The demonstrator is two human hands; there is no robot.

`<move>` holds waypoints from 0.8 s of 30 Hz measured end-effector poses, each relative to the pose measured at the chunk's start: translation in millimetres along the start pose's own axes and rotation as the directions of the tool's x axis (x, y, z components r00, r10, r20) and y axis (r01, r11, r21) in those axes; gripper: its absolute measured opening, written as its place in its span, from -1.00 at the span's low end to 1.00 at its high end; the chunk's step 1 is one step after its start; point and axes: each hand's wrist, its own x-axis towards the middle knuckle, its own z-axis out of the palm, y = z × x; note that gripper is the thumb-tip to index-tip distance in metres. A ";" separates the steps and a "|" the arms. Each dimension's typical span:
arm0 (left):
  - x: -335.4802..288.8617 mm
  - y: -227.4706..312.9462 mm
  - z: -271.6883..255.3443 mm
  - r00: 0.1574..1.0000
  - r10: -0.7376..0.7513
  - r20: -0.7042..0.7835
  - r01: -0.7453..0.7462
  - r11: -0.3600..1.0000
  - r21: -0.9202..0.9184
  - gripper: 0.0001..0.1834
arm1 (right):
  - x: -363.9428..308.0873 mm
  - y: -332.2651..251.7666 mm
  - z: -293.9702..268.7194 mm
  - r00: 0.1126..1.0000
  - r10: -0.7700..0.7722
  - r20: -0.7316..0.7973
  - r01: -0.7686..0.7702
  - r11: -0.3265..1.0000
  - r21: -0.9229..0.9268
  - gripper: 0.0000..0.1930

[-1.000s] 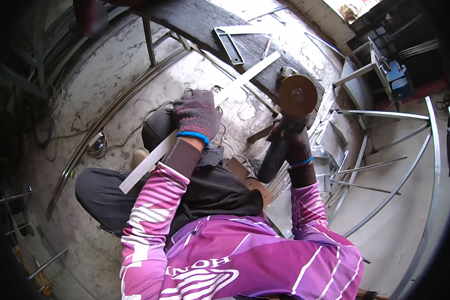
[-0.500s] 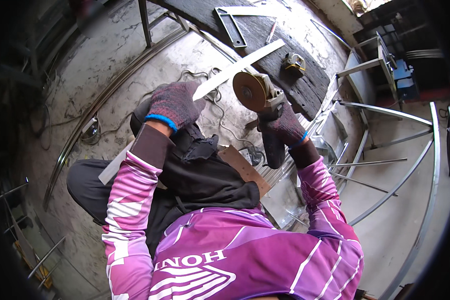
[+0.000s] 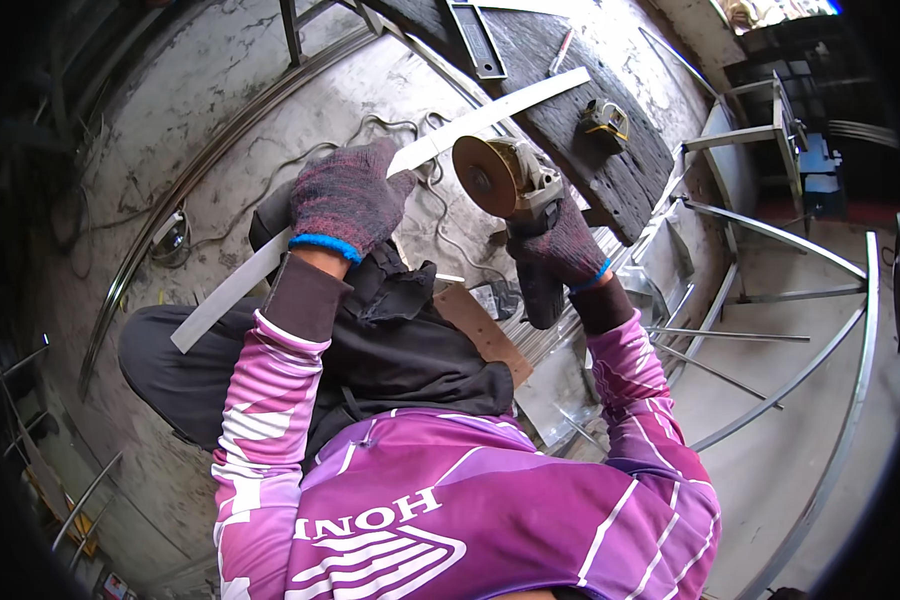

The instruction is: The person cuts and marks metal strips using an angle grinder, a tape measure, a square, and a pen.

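Observation:
A long, pale flat metal strip (image 3: 495, 112) runs slantwise across my lap, its far end over a dark wooden plank (image 3: 625, 180). My left hand (image 3: 345, 200), in a dark knit glove with a blue cuff, is closed around the strip's middle. In my gloved right hand (image 3: 565, 245) is an angle grinder (image 3: 538, 185), gripped by its body. The grinder's brown round disc (image 3: 485, 176) faces the strip's side, a little apart from it. Whether the disc spins I cannot tell.
On the plank lie a metal try square (image 3: 478, 42), a marking pen (image 3: 561, 52) and a tape measure (image 3: 604, 125). A cord (image 3: 450, 235) snakes over the floor. Welded metal frames (image 3: 770, 215) stand at the right. A brown board (image 3: 483, 335) lies beside my leg.
The strip has slid toward the lower left through or with my left hand, showing more of its near end. The grinder has shifted slightly left, and the view has moved a little.

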 end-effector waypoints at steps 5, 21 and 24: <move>1.8 4.6 -2.4 0.999 -0.015 0.029 0.015 1.000 0.005 -0.53 | 3.0 4.9 -0.6 1.000 0.002 -0.012 -0.003 1.000 -0.021 0.09; 1.8 15.5 -8.5 0.989 -0.110 0.100 0.103 0.992 0.073 -0.50 | 20.5 19.7 -10.8 0.996 -0.057 0.062 0.060 0.997 -0.057 0.21; 2.7 17.2 -11.6 0.985 -0.122 0.125 0.115 0.991 0.063 -0.50 | 19.6 16.0 -7.3 0.999 -0.007 0.052 0.006 1.000 0.018 0.22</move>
